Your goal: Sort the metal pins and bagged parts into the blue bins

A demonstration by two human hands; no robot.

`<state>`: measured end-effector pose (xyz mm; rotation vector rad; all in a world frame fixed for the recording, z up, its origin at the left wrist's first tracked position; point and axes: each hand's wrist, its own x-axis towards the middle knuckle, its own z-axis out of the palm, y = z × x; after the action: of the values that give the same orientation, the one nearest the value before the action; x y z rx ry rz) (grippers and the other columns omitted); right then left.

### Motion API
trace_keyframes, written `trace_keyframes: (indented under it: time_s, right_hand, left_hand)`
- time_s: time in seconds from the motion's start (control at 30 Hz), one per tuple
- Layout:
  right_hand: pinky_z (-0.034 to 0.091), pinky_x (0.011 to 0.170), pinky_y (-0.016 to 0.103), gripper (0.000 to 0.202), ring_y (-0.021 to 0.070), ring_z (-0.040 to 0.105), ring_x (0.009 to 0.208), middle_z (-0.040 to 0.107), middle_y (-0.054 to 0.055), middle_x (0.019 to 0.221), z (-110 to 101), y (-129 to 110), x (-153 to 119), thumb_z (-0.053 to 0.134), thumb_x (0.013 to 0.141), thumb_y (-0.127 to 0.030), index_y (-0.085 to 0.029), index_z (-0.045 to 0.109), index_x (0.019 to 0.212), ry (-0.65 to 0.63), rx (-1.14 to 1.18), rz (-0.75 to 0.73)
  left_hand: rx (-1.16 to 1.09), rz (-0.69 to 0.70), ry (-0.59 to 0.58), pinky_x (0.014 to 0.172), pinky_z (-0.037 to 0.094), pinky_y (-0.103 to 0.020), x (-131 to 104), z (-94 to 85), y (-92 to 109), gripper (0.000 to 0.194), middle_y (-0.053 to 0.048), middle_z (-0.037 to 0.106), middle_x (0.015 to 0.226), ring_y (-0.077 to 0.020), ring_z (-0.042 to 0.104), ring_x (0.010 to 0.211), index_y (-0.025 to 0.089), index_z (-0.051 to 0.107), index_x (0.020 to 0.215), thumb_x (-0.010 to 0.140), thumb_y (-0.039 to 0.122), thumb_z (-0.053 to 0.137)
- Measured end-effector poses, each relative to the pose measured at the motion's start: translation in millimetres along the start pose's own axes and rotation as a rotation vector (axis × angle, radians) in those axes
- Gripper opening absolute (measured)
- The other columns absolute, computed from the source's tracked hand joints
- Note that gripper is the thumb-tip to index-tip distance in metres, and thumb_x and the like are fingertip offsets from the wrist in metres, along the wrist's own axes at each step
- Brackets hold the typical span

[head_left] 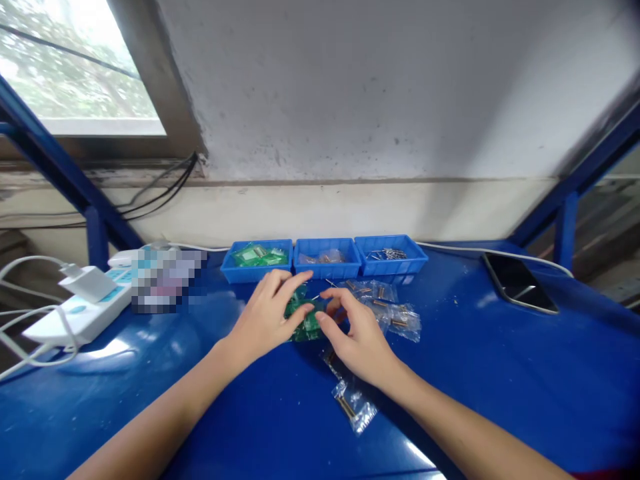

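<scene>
My left hand (267, 313) hovers over several green plastic packets (307, 327), thumb and fingers apart, with nothing seen in it. Facing it, my right hand (363, 337) has curved fingers and a gap between thumb and forefinger; its inner fingertips are partly hidden. Between the two hands shows a thin metal pin (315, 298), and another pin-like piece (331, 283) lies just beyond the right fingers. Clear packets with brass-coloured metal parts (399, 323) lie right of my right hand. Another clear packet (355, 405) is on the table below it.
Three blue bins stand in a row at the back: one with green packets (260, 255), one with clear packets (325, 257), one with loose metal pins (389, 254). A phone (520, 282) lies at right. A white power strip (85, 313) with cables is at left.
</scene>
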<state>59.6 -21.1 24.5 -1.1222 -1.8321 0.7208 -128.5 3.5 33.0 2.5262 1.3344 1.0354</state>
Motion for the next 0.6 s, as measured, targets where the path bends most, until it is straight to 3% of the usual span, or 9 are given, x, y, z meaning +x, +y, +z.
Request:
trace_keyframes:
  time_s: [0.13, 0.2, 0.3, 0.43, 0.5, 0.6]
  right_hand:
    - [0.041, 0.054, 0.025, 0.024, 0.0153, 0.055, 0.071, 0.058, 0.002, 0.078, -9.4, 0.2, 3.1, 0.048, 0.087, -0.030, -0.020, 0.052, 0.109, 0.048, -0.029, -0.019]
    - [0.041, 0.054, 0.025, 0.021, 0.0155, 0.055, 0.070, 0.058, 0.002, 0.076, -10.4, 0.3, 3.2, 0.047, 0.088, -0.031, -0.020, 0.054, 0.105, 0.020, -0.059, -0.019]
    - [0.044, 0.062, 0.029, 0.027, 0.0167, 0.055, 0.073, 0.059, 0.002, 0.078, -4.7, -4.1, -2.0, 0.052, 0.086, -0.033, -0.020, 0.053, 0.110, -0.057, -0.128, -0.091]
    - [0.047, 0.073, 0.035, 0.050, 0.0208, 0.054, 0.089, 0.058, 0.007, 0.096, 7.2, -17.4, -14.5, 0.062, 0.080, -0.037, -0.021, 0.046, 0.124, -0.135, -0.175, -0.235]
    - [0.047, 0.075, 0.034, 0.042, 0.0205, 0.053, 0.091, 0.056, 0.007, 0.100, 10.7, -22.0, -18.0, 0.060, 0.082, -0.033, -0.022, 0.049, 0.121, -0.119, -0.152, -0.264]
    - [0.045, 0.073, 0.030, 0.017, 0.0167, 0.053, 0.084, 0.057, 0.005, 0.090, 10.4, -22.7, -16.8, 0.052, 0.086, -0.022, -0.020, 0.059, 0.102, -0.046, -0.028, -0.252]
  left_hand:
    - [-0.066, -0.107, 0.189, 0.089, 0.040, -0.041, -10.5, -0.8, -14.4, 0.052, -0.008, 0.042, 0.110, -0.0240, 0.044, 0.099, 0.025, 0.035, 0.132, 0.084, 0.030, 0.053]
    - [-0.302, -0.210, 0.268, 0.083, 0.042, -0.038, -16.2, -4.7, -16.5, 0.050, -0.007, 0.041, 0.105, -0.0216, 0.044, 0.091, 0.027, 0.035, 0.131, 0.083, 0.032, 0.048]
    - [-0.846, -0.323, 0.387, 0.076, 0.044, -0.033, -18.6, -9.4, -1.3, 0.052, -0.005, 0.041, 0.100, -0.0188, 0.043, 0.083, 0.027, 0.038, 0.124, 0.073, 0.035, 0.047]
    - [-1.284, -0.426, 0.299, 0.075, 0.045, -0.031, -18.8, -12.1, 31.5, 0.051, -0.005, 0.041, 0.097, -0.0182, 0.045, 0.084, 0.026, 0.039, 0.121, 0.071, 0.033, 0.045]
    - [-1.335, -0.427, 0.204, 0.072, 0.046, -0.031, -21.2, -11.5, 40.2, 0.051, -0.005, 0.041, 0.095, -0.0185, 0.046, 0.084, 0.027, 0.038, 0.121, 0.071, 0.035, 0.048]
    - [-1.323, -0.393, 0.044, 0.075, 0.045, -0.031, -25.7, -7.3, 40.6, 0.047, -0.004, 0.043, 0.096, -0.0189, 0.047, 0.087, 0.029, 0.041, 0.120, 0.076, 0.041, 0.052]
